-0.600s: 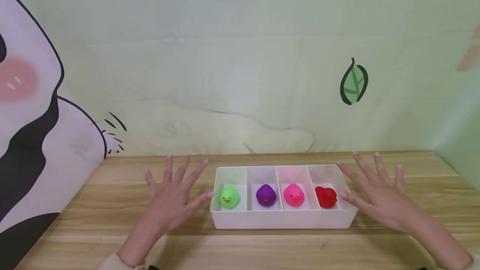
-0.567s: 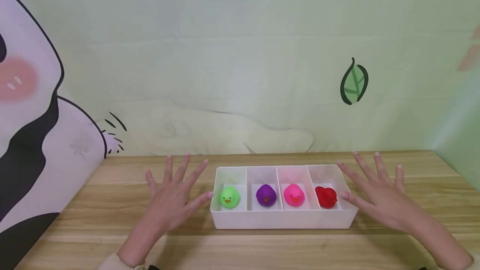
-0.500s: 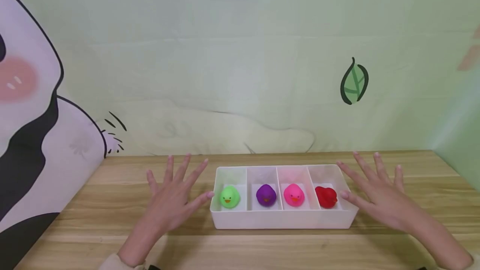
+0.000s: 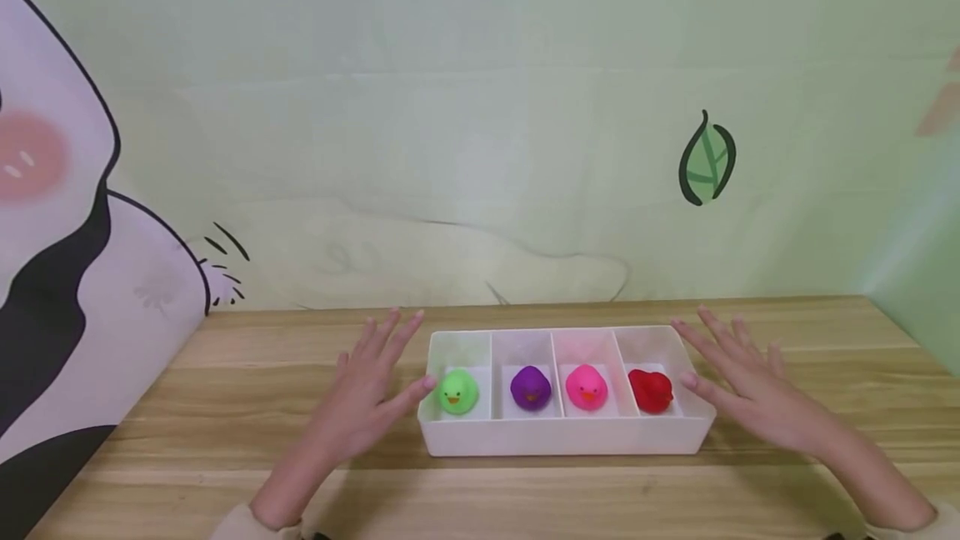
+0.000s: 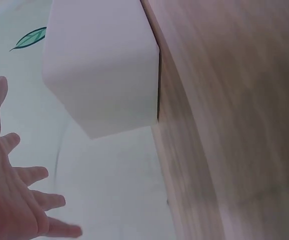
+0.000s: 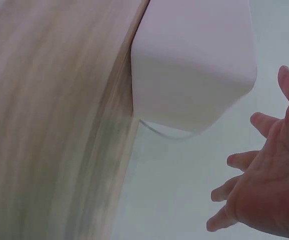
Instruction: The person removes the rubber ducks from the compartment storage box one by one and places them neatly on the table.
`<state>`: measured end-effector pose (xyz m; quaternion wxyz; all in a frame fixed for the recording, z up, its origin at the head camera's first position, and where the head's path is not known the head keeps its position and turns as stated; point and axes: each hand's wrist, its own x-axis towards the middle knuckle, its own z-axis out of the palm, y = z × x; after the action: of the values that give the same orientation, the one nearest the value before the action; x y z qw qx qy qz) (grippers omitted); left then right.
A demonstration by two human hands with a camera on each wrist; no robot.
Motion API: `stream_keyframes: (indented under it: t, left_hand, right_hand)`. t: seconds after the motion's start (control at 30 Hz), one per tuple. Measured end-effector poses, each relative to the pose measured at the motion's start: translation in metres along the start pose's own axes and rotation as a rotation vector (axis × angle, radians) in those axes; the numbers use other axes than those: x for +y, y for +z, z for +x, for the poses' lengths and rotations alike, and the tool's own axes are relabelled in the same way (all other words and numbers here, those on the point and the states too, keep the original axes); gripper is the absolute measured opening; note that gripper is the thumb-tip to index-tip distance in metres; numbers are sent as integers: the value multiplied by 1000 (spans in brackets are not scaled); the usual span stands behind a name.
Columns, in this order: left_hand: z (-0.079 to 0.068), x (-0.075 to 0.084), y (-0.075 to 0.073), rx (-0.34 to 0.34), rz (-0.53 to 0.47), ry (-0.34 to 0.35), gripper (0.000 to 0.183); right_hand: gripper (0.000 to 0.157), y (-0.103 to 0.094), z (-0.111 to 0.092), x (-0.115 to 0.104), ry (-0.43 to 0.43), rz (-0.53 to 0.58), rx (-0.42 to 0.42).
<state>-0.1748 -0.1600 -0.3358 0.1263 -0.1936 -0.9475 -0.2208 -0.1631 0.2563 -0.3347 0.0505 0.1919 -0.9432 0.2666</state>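
A white divided box [image 4: 562,437] stands on the wooden table, a small toy in each compartment. From left to right they are a green duck [image 4: 458,392], a purple duck [image 4: 531,388], a pink duck [image 4: 587,387] and a red toy [image 4: 651,391] lying turned to one side. My left hand [image 4: 363,407] is at the box's left end, fingers spread, its thumb tip overlapping the rim in the head view. My right hand [image 4: 765,402] mirrors it at the right end, thumb and index tip near the rim. In both wrist views the palms face the box ends with nothing held.
The wooden table [image 4: 525,498] runs back to a pale green wall sheet [image 4: 450,148] printed with leaves and a panda [image 4: 45,273] at the left. Another pale green panel [image 4: 926,273] rises along the right side of the table.
Both hands have turned a little and drawn slightly inward toward the box ends, their fingers less widely spread. The head view has shifted slightly. Box and toys keep their places.
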Motion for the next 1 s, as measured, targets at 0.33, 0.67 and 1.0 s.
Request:
stream_keyframes:
  t: [0.33,0.67,1.0]
  left_hand:
    - [5,3,9,29,-350,47,69]
    - [9,6,18,-32,-651,-100,53]
    - [14,6,23,-64,-647,-127,51]
  right_hand:
    - [61,0,2,5,-10,223,-44]
    - [60,3,4,6,24,377,-103]
    - [58,8,5,8,91,472,-147]
